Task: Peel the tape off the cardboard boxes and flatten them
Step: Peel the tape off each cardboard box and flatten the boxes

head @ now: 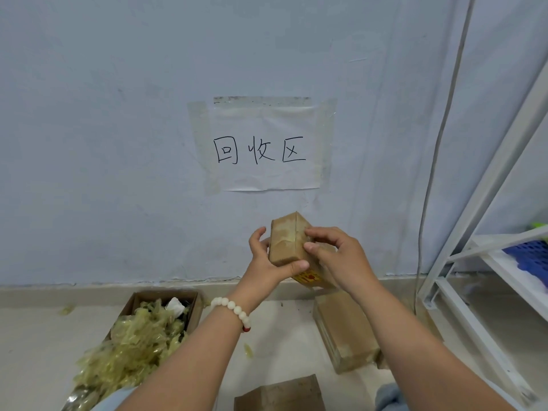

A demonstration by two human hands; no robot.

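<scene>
Right at the bottom edge, a closed brown box (278, 394) lies on the pale floor (35, 351), cut off by the frame, and a bit of light blue cloth (388, 396) pokes in beside it. To the left sits an open carton (194, 312), heaped over its rim with crumpled yellowish tape (133, 351), a white scrap of paper (175, 304) riding on top. One loose curl of tape (248, 350) lies on the floor between the forearms. To the right another sealed box (344, 330) rests flat on the floor, just under the right forearm.

Up to the hands now. A white bead bracelet (234, 311) circles the left wrist. The left hand (267, 262) grips the small cardboard box (286, 241) from the left and below, thumb laid along its lower edge. The right hand (341, 259) clamps it from the right, fingers curled, fingertips set on the seam of the near face. The box is held up in the air, tilted, well above the floor, with a yellow label (308, 277) showing on its underside. The right hand hides much of its right side.

Along the right runs a white metal rack (489, 262) with a blue basket (530, 259) on a shelf, and a grey cable (439, 143) hangs down beside it.

Behind everything stands the pale blue wall (89, 114), with a taped paper sign (264, 146) reading 回收区 straight above the box.
</scene>
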